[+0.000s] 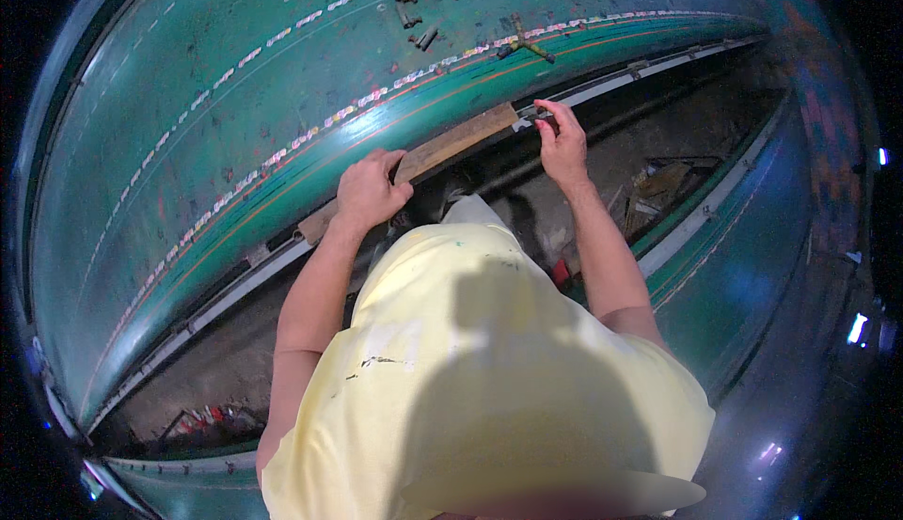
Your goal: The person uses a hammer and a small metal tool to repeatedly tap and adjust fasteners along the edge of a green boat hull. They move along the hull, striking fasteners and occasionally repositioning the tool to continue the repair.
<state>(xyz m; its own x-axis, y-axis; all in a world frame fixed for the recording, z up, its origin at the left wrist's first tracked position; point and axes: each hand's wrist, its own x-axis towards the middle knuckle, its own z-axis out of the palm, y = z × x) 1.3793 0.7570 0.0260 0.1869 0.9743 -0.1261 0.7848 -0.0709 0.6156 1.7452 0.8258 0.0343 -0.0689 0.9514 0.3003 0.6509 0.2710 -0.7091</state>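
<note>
My left hand [373, 189] is closed over a long, narrow wooden board [451, 142], which lies along the near edge of a green printed table [235, 116]. Part of the board sits under that hand and shows again at its left. At the board's right end, my right hand [564, 149] has its thumb and forefinger curled around a small metal fitting [536, 116] by the table's metal rail [602, 86]. The fitting's exact shape is too small to make out.
Several short cylindrical pieces [407, 14] and a brownish branched handle-like tool [523, 43] lie on the green table. Behind me runs a second green table [743, 257]. Debris [658, 181] lies on the floor of the narrow aisle between them.
</note>
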